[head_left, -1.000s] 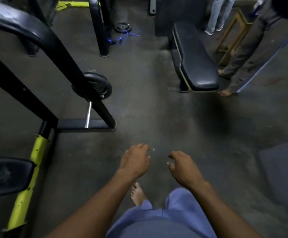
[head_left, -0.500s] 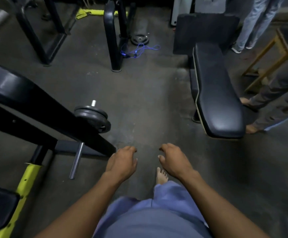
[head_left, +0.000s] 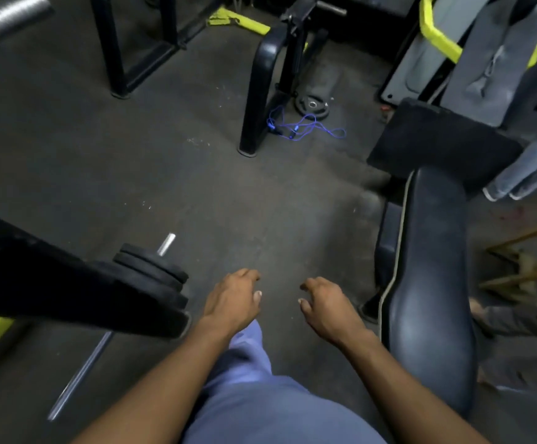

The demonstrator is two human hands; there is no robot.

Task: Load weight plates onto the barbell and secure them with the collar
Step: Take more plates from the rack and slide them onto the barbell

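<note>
A steel barbell (head_left: 79,376) lies on the dark floor at lower left, partly hidden by a black frame beam (head_left: 68,290). Black weight plates (head_left: 155,267) sit stacked on its far end, and the bare sleeve tip (head_left: 167,243) pokes out beyond them. Another black weight plate (head_left: 312,105) lies flat on the floor farther off, by a machine leg. My left hand (head_left: 232,299) and my right hand (head_left: 326,307) hang in front of me with fingers loosely curled and apart, holding nothing. I see no collar.
A black padded bench (head_left: 430,283) stands close on my right. A blue skipping rope (head_left: 305,129) lies by the far plate. Black machine legs (head_left: 257,91) and yellow-trimmed frames (head_left: 437,36) stand ahead. Other people's legs (head_left: 523,174) and a wooden stool (head_left: 523,267) are at right.
The view has moved forward: the loaded bar end and frame beam now sit lower left, and the far plate and rope are nearer. Both hands stay empty in front of me.
</note>
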